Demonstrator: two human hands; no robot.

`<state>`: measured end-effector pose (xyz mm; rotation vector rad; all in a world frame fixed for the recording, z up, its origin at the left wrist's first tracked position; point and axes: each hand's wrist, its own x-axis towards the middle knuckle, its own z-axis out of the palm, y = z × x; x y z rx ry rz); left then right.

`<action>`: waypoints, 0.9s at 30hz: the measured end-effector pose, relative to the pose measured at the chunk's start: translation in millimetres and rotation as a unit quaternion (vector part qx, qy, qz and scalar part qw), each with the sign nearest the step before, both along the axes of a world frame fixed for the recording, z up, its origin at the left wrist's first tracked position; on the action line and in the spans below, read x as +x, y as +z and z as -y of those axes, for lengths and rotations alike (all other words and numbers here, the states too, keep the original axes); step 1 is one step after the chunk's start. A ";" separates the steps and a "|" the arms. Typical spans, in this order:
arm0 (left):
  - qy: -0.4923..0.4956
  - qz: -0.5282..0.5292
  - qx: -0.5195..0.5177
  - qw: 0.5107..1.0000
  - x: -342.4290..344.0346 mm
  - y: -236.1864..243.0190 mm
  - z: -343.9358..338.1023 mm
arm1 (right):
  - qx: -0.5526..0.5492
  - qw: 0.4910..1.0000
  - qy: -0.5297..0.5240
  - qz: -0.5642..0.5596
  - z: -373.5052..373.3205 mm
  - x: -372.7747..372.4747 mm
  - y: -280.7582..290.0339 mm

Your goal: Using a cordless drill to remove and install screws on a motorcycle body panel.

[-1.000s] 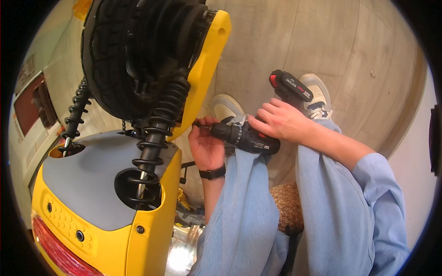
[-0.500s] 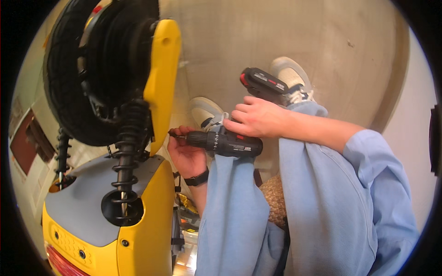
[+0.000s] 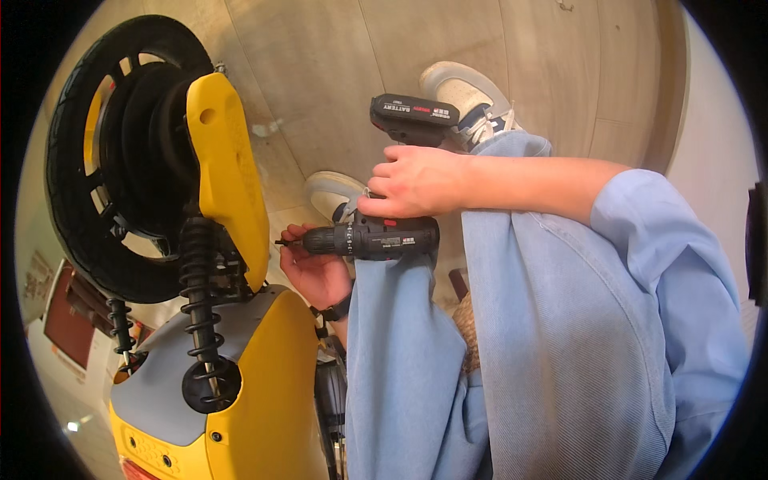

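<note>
A black cordless drill (image 3: 388, 238) lies sideways over my left leg, its battery (image 3: 412, 114) up by my right shoe. My right hand (image 3: 408, 180) is closed round the drill's handle. My left hand (image 3: 312, 276) is curled at the chuck, its fingers on a small dark bit (image 3: 290, 240) at the tip. Just left of it is the yellow and grey body (image 3: 276, 368) of a scooter or similar vehicle, with a black wheel (image 3: 68, 184), a yellow swing arm (image 3: 228, 160) and black coil-spring shocks (image 3: 204, 320).
My pale shoes (image 3: 324, 192) stand on the tiled floor (image 3: 560, 64). A white wall or panel (image 3: 720, 136) runs along the right. A red-brown object (image 3: 64, 304) on a pale surface shows at the far left, behind the vehicle.
The view has swung, so the wheel appears lower and further left, with more of its rim showing. The drill and both hands appear further left; their grip looks much the same.
</note>
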<state>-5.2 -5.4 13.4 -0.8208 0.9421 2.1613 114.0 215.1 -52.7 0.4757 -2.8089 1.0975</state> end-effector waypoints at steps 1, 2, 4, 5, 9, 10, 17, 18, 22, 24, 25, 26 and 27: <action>0.029 0.005 -0.001 1.000 1.3 -3.1 1.1 | -0.001 1.000 -0.004 0.001 1.0 -0.3 -1.9; 0.059 0.008 -0.002 0.998 2.1 -5.2 2.1 | 0.000 1.000 0.002 0.003 2.7 -1.4 -3.7; 0.069 -0.003 -0.010 0.998 3.3 -7.1 1.5 | 0.000 1.000 0.006 0.004 4.6 -4.1 -6.4; 0.082 -0.015 -0.017 0.996 3.3 -7.4 0.6 | 0.002 1.000 0.000 -0.008 5.1 -5.8 -7.5; 0.058 -0.055 -0.016 0.997 -1.5 -12.2 10.6 | -0.005 1.000 0.000 -0.013 8.3 -13.6 -10.4; 0.057 -0.057 -0.001 0.997 -2.4 -14.3 10.3 | -0.004 1.000 0.006 -0.019 8.1 -15.3 -11.2; 0.042 -0.101 -0.016 0.994 1.7 -9.2 5.5 | 0.007 1.000 0.015 0.005 10.5 -22.5 -7.8; 0.036 -0.096 -0.045 0.994 2.9 -9.5 3.7 | 0.018 0.999 0.026 0.028 9.2 -22.6 -7.7; 0.038 -0.194 -0.271 0.942 8.3 -7.8 -8.0 | 0.014 0.999 0.042 0.005 5.7 -28.4 -5.7; 0.064 -0.207 -0.292 0.932 6.7 -8.6 -8.8 | 0.016 1.000 0.020 0.003 9.5 -29.4 -7.0; 0.050 -0.213 -0.312 0.924 7.0 -6.1 -10.5 | 0.020 0.999 0.025 0.010 9.7 -30.2 -4.4; 0.036 -0.218 -0.332 0.917 6.7 -4.1 -12.1 | 0.021 0.999 0.033 -0.001 10.7 -30.8 -3.5; 0.027 -0.219 -0.332 0.917 5.8 -2.3 -14.6 | 0.020 0.999 0.031 0.014 12.4 -29.8 -3.7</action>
